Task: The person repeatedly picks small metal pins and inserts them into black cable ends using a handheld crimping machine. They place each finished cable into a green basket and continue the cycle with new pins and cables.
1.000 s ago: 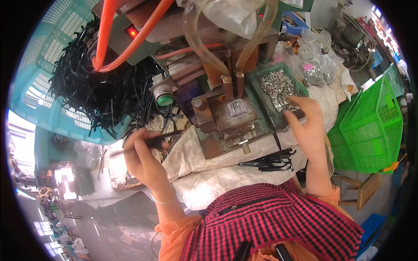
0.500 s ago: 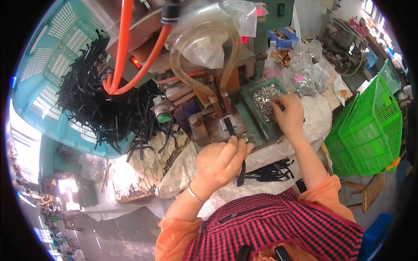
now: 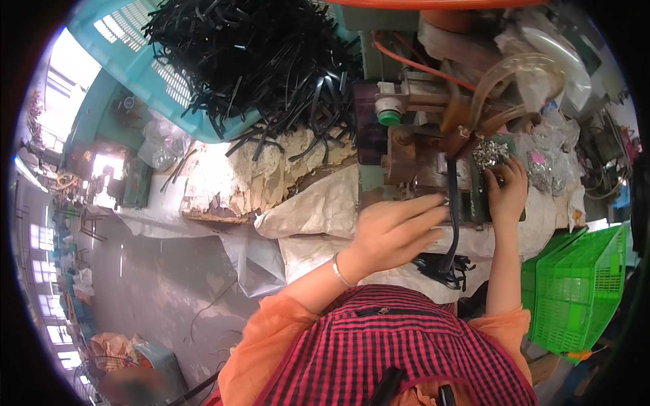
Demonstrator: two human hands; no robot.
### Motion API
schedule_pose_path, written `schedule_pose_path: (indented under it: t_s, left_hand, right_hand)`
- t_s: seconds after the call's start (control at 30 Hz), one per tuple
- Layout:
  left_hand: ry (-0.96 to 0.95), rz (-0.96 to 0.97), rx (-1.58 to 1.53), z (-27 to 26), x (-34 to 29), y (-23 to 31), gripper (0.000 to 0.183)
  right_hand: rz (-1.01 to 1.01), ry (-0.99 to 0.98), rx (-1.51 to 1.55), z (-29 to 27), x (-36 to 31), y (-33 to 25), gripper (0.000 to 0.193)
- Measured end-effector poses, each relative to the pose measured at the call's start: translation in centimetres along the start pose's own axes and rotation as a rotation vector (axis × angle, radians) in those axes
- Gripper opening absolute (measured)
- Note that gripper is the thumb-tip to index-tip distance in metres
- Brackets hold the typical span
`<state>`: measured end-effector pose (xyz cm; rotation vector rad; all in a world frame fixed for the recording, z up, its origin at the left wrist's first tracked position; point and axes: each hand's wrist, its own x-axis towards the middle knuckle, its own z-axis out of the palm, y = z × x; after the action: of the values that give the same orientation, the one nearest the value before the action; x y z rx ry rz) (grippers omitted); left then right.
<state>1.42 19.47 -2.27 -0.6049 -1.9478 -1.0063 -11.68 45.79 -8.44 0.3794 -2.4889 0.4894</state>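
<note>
A black strap (image 3: 453,223) hangs down out of the small press (image 3: 437,169), its upper end under the press head. My left hand (image 3: 406,230) is beside this strap, fingers stretched out and their tips close to it; whether they touch it is unclear. Small silvery metal pieces (image 3: 489,153) fill a green tray at the right of the press. Over the near edge of these pieces is my right hand (image 3: 508,193), thumb and fingers curled together. Anything between those fingertips is too small to make out.
A turquoise basket (image 3: 128,30) heaped with black straps (image 3: 250,61) stands at the back left. Several more straps (image 3: 433,267) lie in front of the press. Bags of metal parts (image 3: 552,162) are to the right, above a green crate (image 3: 575,287). A clear hose (image 3: 494,78) loops above.
The view has swung left, so the press now appears farther right. My left fingers have come off the strap and straightened. My right hand stays at the metal pieces.
</note>
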Motion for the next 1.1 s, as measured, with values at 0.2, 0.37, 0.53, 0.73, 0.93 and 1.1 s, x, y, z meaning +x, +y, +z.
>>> schedule_pose_path:
  t_s: [0.2, 0.37, 0.53, 0.73, 0.93, 1.1]
  left_hand:
    - [0.172, -0.584, 0.286, -2.2, -2.5, -7.6, 0.051]
    - [0.143, -0.416, 0.470, -3.4, 0.1, -13.4, 0.060]
    - [0.226, -0.382, 0.802, -12.4, 3.1, -17.1, 0.013]
    - [-0.161, -0.982, 0.799, -19.8, -7.1, -28.0, 0.023]
    - [-0.087, -0.963, 0.833, -18.6, -5.9, -23.5, 0.022]
    - [0.176, -0.954, 0.240, -14.7, -5.2, -18.6, 0.019]
  right_hand:
    - [0.167, 0.081, 0.257, -0.5, 0.7, -2.0, 0.011]
    - [0.351, 0.071, 0.516, 0.6, 1.6, -2.8, 0.013]
    - [0.538, 0.045, 0.565, -2.4, -2.0, 0.1, 0.015]
    - [0.606, 0.072, 0.799, -4.6, -5.5, 1.2, 0.011]
    - [0.307, -0.050, 0.951, -7.7, -0.1, -8.3, 0.014]
    - [0.205, 0.018, 0.983, -3.8, 2.8, -11.6, 0.017]
